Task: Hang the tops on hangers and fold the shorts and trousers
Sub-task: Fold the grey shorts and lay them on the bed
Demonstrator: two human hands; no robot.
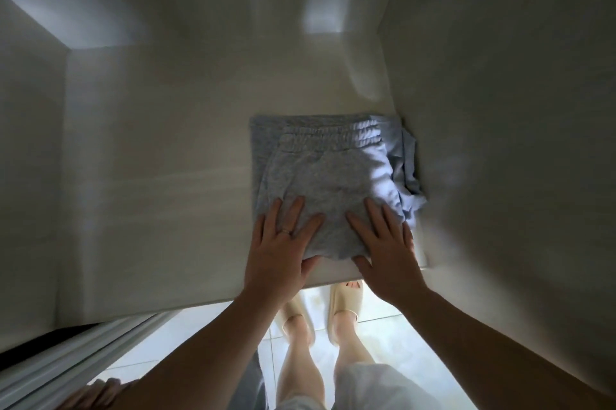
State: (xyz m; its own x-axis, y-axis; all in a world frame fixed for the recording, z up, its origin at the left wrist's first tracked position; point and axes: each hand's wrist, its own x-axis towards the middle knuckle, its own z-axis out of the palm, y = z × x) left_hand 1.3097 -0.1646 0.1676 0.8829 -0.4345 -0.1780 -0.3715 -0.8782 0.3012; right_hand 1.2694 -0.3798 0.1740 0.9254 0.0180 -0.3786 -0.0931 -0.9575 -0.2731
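Folded grey shorts (320,173) with an elastic waistband lie on a pale wardrobe shelf (160,196), pushed against its right wall. A light blue garment (408,173) bunches under them at the right. My left hand (283,243) lies flat on the near left edge of the shorts, fingers spread, a ring on one finger. My right hand (383,246) lies flat on the near right edge, its thumb at the shelf's front.
The shelf is boxed in by a left wall (30,176), a back panel and a right wall (500,143). Below its front edge I see my feet in beige slides (345,303) on white tiles. A sliding-door track (83,353) runs at lower left.
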